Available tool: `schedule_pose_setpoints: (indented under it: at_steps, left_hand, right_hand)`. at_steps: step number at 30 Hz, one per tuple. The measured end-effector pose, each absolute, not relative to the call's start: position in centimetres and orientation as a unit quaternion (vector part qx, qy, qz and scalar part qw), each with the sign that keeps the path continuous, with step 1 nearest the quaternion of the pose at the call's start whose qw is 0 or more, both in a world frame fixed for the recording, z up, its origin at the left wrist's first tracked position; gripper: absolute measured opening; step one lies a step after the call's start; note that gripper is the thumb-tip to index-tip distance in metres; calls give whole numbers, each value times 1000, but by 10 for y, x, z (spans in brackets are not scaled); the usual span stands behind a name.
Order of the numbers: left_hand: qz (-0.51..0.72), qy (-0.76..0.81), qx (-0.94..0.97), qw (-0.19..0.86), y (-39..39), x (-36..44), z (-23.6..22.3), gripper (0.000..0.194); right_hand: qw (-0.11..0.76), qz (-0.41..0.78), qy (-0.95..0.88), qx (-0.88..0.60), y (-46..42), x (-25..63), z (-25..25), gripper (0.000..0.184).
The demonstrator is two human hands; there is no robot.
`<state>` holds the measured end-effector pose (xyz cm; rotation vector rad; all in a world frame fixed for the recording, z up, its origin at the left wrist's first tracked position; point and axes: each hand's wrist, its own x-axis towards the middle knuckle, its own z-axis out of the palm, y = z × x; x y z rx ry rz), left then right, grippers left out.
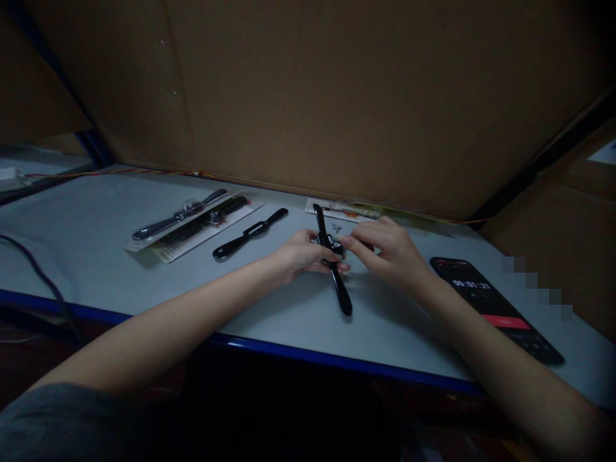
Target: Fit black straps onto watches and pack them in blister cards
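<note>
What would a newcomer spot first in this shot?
The black two-handled spokeshave at the centre of the bench stands out, held at its middle by the left hand, with the right hand reaching in beside it. To the left lie packaged spokeshaves on cards and a loose black spokeshave. To the right, a phone shows a lit timer.

One head-worn camera, looking forward and down from the person's head, close above the pale grey, blue-edged table, left hand and right hand mid-frame, brown cardboard wall beyond
</note>
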<state>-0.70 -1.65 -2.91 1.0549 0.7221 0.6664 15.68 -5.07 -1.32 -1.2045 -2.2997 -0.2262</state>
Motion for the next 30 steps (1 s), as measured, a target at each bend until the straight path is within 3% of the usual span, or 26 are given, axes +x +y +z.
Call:
schedule_pose_setpoints:
  at_steps: [6,15,27,30]
  left_hand:
    - [295,332,498,745,-18,-8,-28,21]
    - [296,325,503,744,-17,-7,-32,23]
    - [292,328,506,743,-16,-7,-30,17]
    - [288,314,508,749,-16,-8,-32,19]
  right_hand:
    - [299,25,-862,-409,-51,157,-15,41]
    - [251,-82,-858,-440,-46,163,-14,39]
    - [273,20,-865,-420,-51,157,-14,40]
    - [268,0,-862,-431,-48,159,-14,39]
